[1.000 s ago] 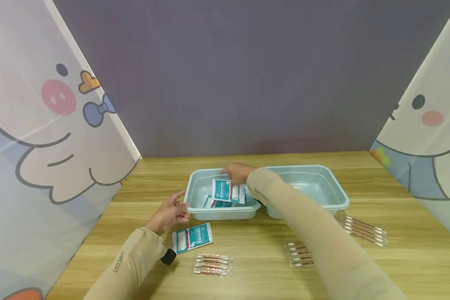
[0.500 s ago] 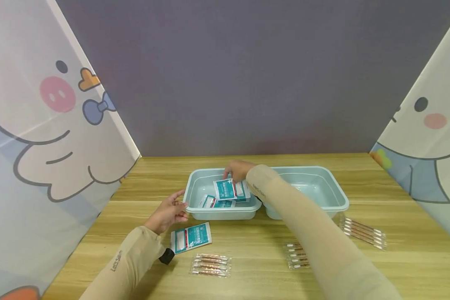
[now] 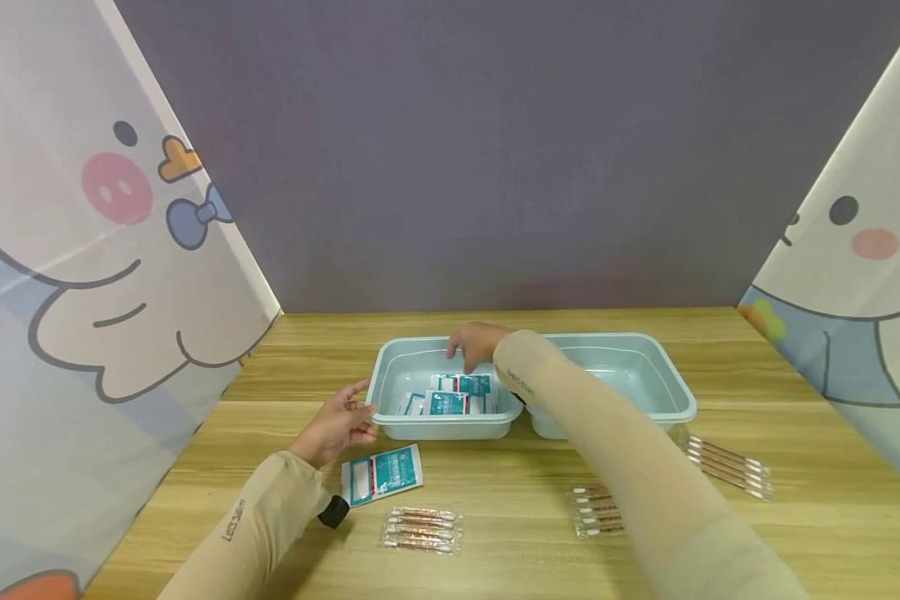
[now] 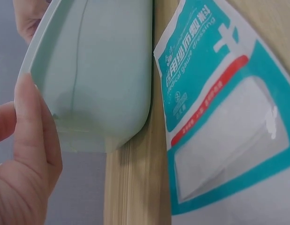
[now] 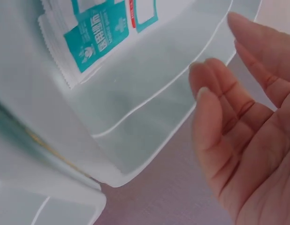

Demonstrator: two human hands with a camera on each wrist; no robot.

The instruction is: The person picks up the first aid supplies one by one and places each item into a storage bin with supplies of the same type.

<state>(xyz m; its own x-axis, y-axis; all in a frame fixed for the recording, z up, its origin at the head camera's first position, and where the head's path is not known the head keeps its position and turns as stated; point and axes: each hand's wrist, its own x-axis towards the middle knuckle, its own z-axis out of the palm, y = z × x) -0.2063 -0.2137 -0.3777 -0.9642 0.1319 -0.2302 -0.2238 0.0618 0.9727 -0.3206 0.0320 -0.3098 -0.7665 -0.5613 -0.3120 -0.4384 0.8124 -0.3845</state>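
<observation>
My left hand [image 3: 339, 427] pinches the left rim of the left light-blue plastic basin [image 3: 442, 431]; in the left wrist view the thumb [image 4: 30, 112] lies against the basin wall. Several teal-and-white gauze dressing packets [image 3: 447, 403] lie in that basin. Above its far right part hovers my right hand [image 3: 477, 343], holding nothing, fingers loosely bent and apart from the packets. In the right wrist view a packet [image 5: 100, 33] lies on the basin floor, away from the fingers. One more gauze dressing packet [image 3: 382, 475] lies on the table just below my left hand.
A second light-blue basin [image 3: 656, 367] stands against the first on the right, partly behind my right sleeve. Clear-wrapped packs of cotton swabs lie on the table: one front left [image 3: 422, 531], one beside the right sleeve [image 3: 596, 511], one far right [image 3: 727, 465]. A grey wall [image 3: 510, 167] rises behind.
My right hand has let go of a gauze dressing packet, which dropped flat onto the others in the left basin. The left hand has stayed at the rim.
</observation>
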